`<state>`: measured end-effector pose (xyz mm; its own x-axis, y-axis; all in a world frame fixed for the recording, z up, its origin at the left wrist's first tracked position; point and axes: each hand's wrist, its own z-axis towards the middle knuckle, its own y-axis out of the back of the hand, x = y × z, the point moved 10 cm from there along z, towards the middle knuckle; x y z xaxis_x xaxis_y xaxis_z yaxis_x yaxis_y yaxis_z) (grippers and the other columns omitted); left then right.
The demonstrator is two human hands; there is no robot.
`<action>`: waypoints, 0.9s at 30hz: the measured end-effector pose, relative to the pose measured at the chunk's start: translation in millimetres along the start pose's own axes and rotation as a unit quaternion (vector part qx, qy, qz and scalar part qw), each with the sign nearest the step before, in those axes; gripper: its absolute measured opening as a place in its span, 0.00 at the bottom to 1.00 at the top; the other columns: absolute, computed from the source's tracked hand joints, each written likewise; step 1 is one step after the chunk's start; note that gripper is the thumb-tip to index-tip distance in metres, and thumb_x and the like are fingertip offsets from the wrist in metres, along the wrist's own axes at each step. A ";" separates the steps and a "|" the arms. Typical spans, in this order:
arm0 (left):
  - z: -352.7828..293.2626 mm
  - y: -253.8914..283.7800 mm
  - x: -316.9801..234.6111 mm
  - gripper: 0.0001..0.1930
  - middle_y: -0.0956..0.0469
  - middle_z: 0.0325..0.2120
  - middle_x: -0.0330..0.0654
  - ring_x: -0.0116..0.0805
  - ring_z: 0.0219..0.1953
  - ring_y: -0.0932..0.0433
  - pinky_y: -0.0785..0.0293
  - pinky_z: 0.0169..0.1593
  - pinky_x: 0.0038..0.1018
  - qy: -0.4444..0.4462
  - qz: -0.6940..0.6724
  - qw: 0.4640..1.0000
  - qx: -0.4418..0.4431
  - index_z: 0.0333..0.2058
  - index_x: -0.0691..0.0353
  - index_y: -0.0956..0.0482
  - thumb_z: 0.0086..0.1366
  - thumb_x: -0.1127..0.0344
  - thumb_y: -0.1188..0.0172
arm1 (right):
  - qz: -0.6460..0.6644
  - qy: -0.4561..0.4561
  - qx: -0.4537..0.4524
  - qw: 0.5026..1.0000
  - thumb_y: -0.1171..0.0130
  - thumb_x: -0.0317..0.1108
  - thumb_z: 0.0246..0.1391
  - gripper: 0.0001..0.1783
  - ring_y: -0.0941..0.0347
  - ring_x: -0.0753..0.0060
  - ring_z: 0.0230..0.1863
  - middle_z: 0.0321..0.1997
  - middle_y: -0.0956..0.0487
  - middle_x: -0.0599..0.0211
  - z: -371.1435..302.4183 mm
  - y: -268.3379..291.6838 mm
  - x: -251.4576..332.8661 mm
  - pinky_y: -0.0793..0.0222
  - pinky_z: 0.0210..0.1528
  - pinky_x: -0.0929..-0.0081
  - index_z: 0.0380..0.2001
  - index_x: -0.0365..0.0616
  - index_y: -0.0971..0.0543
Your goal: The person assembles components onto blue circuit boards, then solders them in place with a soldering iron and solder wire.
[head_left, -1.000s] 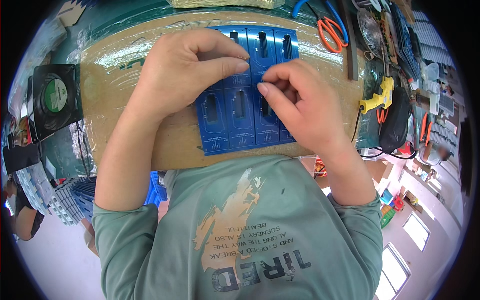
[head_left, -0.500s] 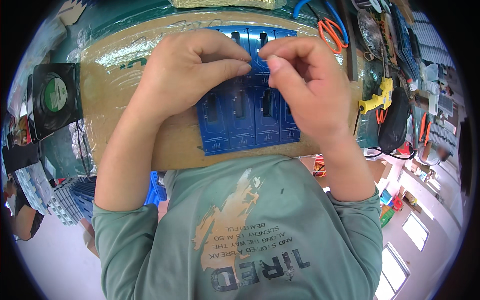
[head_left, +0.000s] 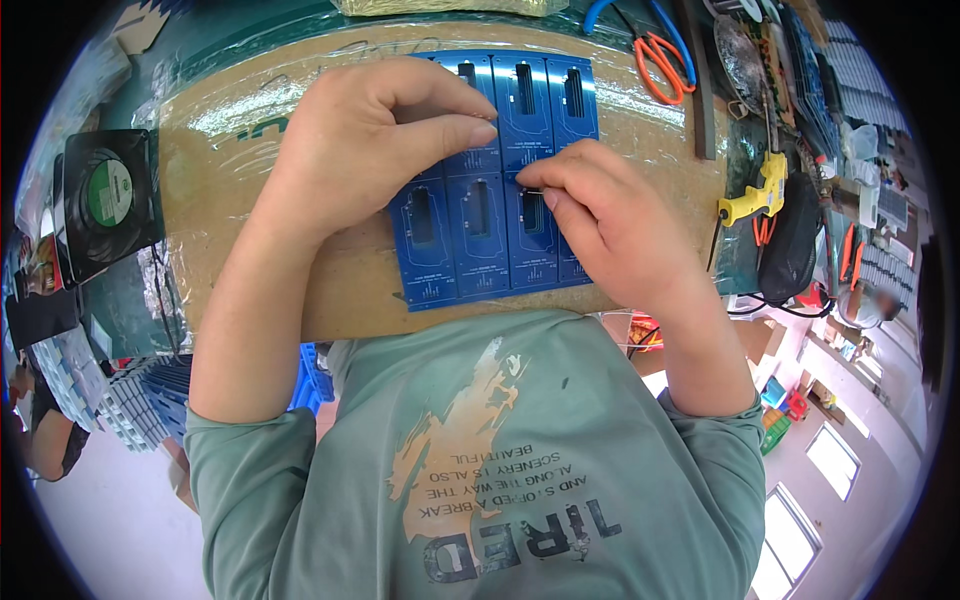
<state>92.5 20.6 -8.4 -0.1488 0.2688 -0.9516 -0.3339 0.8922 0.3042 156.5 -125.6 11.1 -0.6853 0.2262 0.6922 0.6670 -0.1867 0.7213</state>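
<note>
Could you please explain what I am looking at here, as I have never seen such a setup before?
There is no machine here: these are a person's own bare hands, seen from a wide fisheye camera worn on their head and looking down. That lens bends straight edges, and the person's shirt fills the lower middle.

A blue panel with slots lies on a brown board. The left hand pinches its fingertips above the panel; the right hand has its fingertips by one slot, with a thin, pale sliver between them, too small to identify. A fan stands on the left, and a yellow tool lies on the right.
</note>
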 end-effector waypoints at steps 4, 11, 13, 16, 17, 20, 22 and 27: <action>-0.2 0.5 -0.1 0.07 0.17 0.32 0.38 0.24 0.32 0.22 0.26 0.37 0.20 -0.001 -0.004 1.000 -0.002 0.36 0.66 0.14 0.57 0.73 0.31 | -0.030 -0.037 -0.006 0.999 0.46 0.27 0.57 0.10 0.24 0.47 0.40 0.39 0.22 0.56 2.5 0.1 -4.8 0.27 0.41 0.57 0.43 0.45 0.22; -0.3 0.1 0.7 0.07 0.17 0.32 0.38 0.23 0.33 0.22 0.26 0.38 0.20 0.005 -0.008 1.000 0.001 0.36 0.66 0.15 0.57 0.73 0.31 | -0.046 -0.057 -0.009 0.997 0.45 0.29 0.56 0.11 0.23 0.48 0.42 0.41 0.20 0.55 4.8 -0.3 -6.7 0.26 0.43 0.57 0.43 0.45 0.22; -0.4 0.3 0.3 0.07 0.17 0.32 0.38 0.23 0.33 0.22 0.26 0.38 0.20 0.003 -0.008 1.000 -0.001 0.35 0.66 0.15 0.57 0.73 0.31 | -0.048 -0.053 -0.015 0.997 0.45 0.29 0.56 0.11 0.23 0.48 0.41 0.40 0.20 0.56 5.2 -0.8 -6.2 0.26 0.42 0.57 0.42 0.45 0.22; -0.4 0.6 -1.1 0.07 0.17 0.32 0.38 0.23 0.33 0.22 0.26 0.38 0.20 0.004 -0.009 1.000 -0.002 0.35 0.66 0.15 0.57 0.73 0.31 | -0.058 -0.050 -0.020 0.997 0.45 0.28 0.55 0.10 0.23 0.48 0.40 0.38 0.20 0.58 6.8 -1.0 -3.4 0.26 0.40 0.56 0.41 0.46 0.22; -0.2 0.6 -0.9 0.07 0.17 0.32 0.37 0.24 0.33 0.22 0.26 0.38 0.20 0.008 -0.010 1.000 -0.001 0.35 0.66 0.15 0.57 0.73 0.31 | -0.067 -0.052 -0.020 0.996 0.44 0.28 0.54 0.10 0.23 0.49 0.39 0.37 0.20 0.59 7.5 -1.6 -2.5 0.26 0.39 0.56 0.41 0.46 0.22; -0.6 0.9 1.7 0.07 0.17 0.32 0.38 0.24 0.34 0.22 0.26 0.39 0.20 0.015 -0.010 1.000 0.001 0.35 0.66 0.14 0.57 0.73 0.31 | -0.109 -0.022 -0.036 0.993 0.43 0.29 0.54 0.09 0.23 0.50 0.37 0.35 0.21 0.61 9.5 -3.6 5.6 0.26 0.37 0.57 0.39 0.48 0.22; -0.7 0.9 0.9 0.07 0.17 0.32 0.38 0.24 0.34 0.22 0.26 0.39 0.20 0.012 -0.010 1.000 -0.001 0.36 0.66 0.14 0.57 0.74 0.31 | -0.118 -0.013 -0.031 0.992 0.43 0.29 0.54 0.08 0.23 0.51 0.37 0.35 0.21 0.62 10.7 -6.4 7.6 0.26 0.37 0.57 0.39 0.49 0.21; -0.7 2.1 0.9 0.08 0.17 0.32 0.38 0.24 0.34 0.22 0.26 0.39 0.20 0.012 -0.018 1.000 -0.010 0.36 0.66 0.14 0.57 0.73 0.31 | -0.115 -0.006 -0.030 0.993 0.42 0.31 0.54 0.07 0.22 0.52 0.36 0.35 0.21 0.62 9.9 -6.2 6.7 0.26 0.36 0.59 0.38 0.48 0.21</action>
<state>91.0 22.5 -8.6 -0.1598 0.2281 -0.9604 -0.3573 0.8936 0.2717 150.6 -113.4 11.0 -0.8137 0.2811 0.5088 0.4739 -0.1860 0.8607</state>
